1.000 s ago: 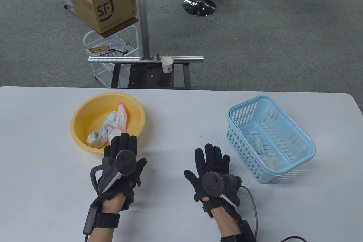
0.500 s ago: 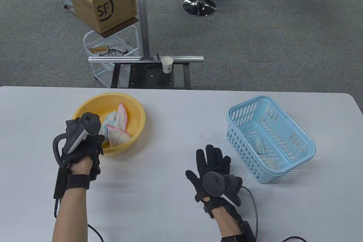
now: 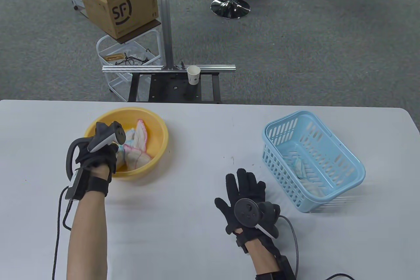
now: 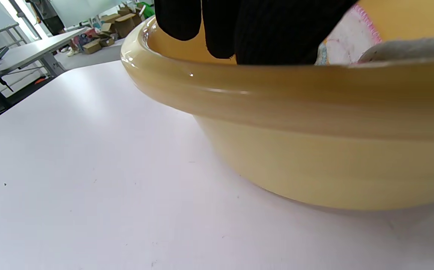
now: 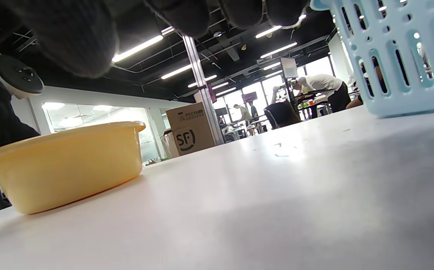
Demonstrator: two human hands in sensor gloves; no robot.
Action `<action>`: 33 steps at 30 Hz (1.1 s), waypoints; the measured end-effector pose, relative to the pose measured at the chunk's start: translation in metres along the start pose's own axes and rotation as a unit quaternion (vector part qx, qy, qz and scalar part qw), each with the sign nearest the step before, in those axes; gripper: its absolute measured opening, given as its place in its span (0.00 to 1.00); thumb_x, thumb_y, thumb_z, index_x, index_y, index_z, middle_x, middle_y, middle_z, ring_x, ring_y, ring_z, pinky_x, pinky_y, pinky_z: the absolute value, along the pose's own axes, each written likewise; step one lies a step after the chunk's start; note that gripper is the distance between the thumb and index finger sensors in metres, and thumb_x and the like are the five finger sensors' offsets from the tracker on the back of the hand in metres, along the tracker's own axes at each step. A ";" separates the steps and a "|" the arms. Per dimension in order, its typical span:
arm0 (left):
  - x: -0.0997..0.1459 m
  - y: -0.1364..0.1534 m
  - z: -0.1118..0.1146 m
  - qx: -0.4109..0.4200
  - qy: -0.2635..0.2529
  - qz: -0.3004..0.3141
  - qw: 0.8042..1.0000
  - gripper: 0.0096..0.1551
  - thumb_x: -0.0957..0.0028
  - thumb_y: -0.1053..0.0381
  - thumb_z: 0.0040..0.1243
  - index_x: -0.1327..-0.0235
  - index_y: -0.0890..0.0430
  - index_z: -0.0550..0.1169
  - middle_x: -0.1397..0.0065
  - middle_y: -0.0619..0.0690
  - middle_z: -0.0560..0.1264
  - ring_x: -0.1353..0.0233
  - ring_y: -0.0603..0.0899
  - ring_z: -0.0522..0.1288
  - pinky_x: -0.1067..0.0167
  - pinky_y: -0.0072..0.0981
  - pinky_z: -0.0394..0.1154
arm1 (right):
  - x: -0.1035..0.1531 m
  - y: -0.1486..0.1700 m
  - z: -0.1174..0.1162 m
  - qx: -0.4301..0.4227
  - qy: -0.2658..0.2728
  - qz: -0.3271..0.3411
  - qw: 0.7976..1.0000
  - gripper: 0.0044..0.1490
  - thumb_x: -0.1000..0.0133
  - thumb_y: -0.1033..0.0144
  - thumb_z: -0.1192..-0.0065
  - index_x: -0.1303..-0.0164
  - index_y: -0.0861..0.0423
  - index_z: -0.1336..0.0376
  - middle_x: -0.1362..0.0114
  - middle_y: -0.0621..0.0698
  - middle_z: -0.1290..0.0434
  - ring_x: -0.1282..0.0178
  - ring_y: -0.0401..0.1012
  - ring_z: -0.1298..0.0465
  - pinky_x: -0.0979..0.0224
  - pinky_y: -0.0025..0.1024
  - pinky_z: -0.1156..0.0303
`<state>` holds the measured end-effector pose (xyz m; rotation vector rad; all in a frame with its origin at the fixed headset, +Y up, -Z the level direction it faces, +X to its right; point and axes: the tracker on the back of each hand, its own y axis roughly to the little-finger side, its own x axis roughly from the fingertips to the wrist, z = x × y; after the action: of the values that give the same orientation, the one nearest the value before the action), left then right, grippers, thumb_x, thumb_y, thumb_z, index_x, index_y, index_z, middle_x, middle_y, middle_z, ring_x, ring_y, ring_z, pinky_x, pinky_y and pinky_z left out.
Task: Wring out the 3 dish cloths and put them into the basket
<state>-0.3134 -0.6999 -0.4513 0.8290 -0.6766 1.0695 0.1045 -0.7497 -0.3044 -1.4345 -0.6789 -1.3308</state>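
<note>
My left hand [image 3: 98,157] reaches over the near rim of the round yellow plastic basin [image 3: 157,148], with the fingers [image 4: 262,30] down inside it on the wet cloths. Whether they already pinch a cloth or only touch it, I cannot tell, because the rim and the tracker hide the tips. My right hand [image 3: 244,194] lies flat on the white table [image 3: 203,122], fingers spread, holding nothing.

Two crumpled white dish cloths with pink and light blue edging [image 3: 136,148] lie in the basin, tangled together. A third white cloth [image 3: 303,171] is already in the light blue slotted plastic basket [image 3: 356,170], which stands well apart on the right.

I judge these cloths to be soft and limp, a little heavy from water, and not fragile at all. They will hang down and drip when lifted. I would take one at a thick bunched part, not at the thin hem, so that only this cloth comes up and not its neighbour. For wringing, both hands should hold the ends and twist above the basin.

The table is smooth and matte, so drops will stay on it and the light basin could slide if pushed. Behind the table there is grey carpet, a brown cardboard box [image 3: 121,1] on a white wire cart, an aluminium frame with a white paper cup [image 3: 193,75], and cables on the floor.
</note>
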 end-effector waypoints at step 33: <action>0.107 0.029 -0.073 0.170 -0.244 0.093 0.950 0.26 0.50 0.50 0.66 0.36 0.45 0.80 0.29 0.43 0.75 0.25 0.58 0.72 0.24 0.59 0.64 | -0.001 -0.001 -0.007 -0.015 -0.016 -0.001 1.000 0.50 0.42 0.36 0.41 0.19 0.53 0.52 0.14 0.62 0.51 0.17 0.64 0.46 0.24 0.73 0.51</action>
<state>-0.2976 -0.5802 -0.3955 1.3775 -1.0166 1.1790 0.1003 -0.7555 -0.3060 -1.4833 -0.6837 -1.3266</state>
